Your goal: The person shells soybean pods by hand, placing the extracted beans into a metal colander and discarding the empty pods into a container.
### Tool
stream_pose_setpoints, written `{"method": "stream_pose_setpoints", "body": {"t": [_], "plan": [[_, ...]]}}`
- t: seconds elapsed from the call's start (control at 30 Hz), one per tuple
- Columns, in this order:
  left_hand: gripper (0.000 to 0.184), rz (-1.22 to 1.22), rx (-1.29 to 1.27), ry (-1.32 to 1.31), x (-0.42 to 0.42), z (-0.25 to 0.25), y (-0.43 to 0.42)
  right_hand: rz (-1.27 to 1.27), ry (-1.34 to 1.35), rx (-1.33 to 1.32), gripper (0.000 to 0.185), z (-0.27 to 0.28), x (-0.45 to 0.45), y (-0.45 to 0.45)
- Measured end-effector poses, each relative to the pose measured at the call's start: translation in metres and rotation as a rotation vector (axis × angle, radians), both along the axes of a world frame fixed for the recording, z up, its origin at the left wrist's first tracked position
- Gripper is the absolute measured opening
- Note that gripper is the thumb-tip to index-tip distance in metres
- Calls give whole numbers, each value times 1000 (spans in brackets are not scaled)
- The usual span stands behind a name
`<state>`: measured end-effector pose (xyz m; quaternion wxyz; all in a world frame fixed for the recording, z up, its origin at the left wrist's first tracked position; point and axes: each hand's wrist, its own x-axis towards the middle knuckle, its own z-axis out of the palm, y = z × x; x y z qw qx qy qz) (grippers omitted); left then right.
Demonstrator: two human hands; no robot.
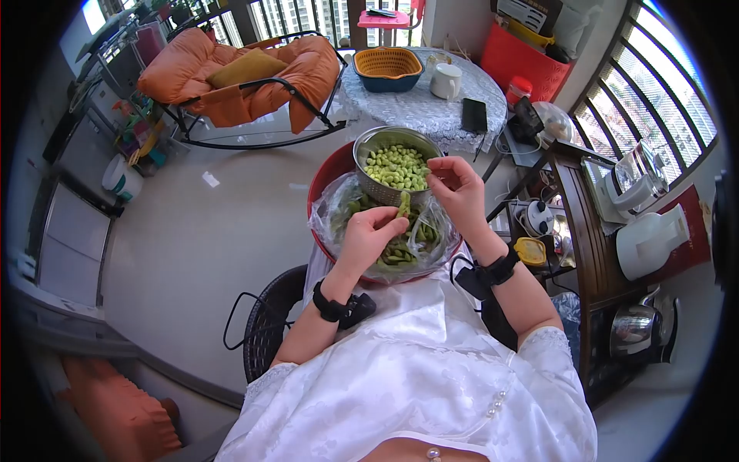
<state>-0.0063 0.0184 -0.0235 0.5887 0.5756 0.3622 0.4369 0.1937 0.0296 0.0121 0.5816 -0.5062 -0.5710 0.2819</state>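
My left hand (367,239) pinches a green bean pod (405,203) upright between thumb and fingers, above the plastic bag. At the right rim of the metal colander (376,189), my right hand (462,194) has its thumb and fingertips closed together; whether a bean sits between them is hidden. Shelled green beans (395,167) cover the colander's inside. The colander rests at the far side of a red basin (316,189). Inside that basin, a clear plastic bag (329,219) holds several more bean pods (398,252). The basin sits at my lap.
Beyond the basin stands a round table (419,115) with a yellow and blue basket (387,68), a white mug (446,81) and a phone (474,115). An orange rocking chair (254,77) is at far left. On my right, a dark wooden shelf (589,254) carries a white kettle (650,242).
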Motion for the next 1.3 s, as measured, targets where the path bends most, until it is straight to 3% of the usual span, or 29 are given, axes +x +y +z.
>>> {"method": "stream_pose_setpoints", "body": {"t": [0.17, 0.27, 0.33, 0.47, 0.63, 0.77, 1.0, 1.3], "plan": [[23, 4, -27, 1, 1, 11, -3, 25, -105, 93, 26, 6, -1, 2], [21, 15, -2, 35, -1, 16, -5, -21, -234, -13, 20, 15, -6, -23], [20, 16, 19, 46, -1, 17, -6, 142, -100, -249, 22, 17, -9, -36], [20, -12, 119, 190, -2, 22, -8, 341, 86, -431, 26, 2, -7, -43], [22, 3, 204, 212, -2, 28, -12, 323, 194, -496, 23, 6, -7, -44], [23, -5, 415, 303, -1, 28, -12, 322, 292, -537, 18, 3, -4, -43], [17, 65, 673, 384, 0, 26, -10, 346, 314, -564, 15, 3, -3, -43], [16, 61, 744, 473, 3, 27, -14, 382, 153, -582, 15, 1, 1, -41]]}}
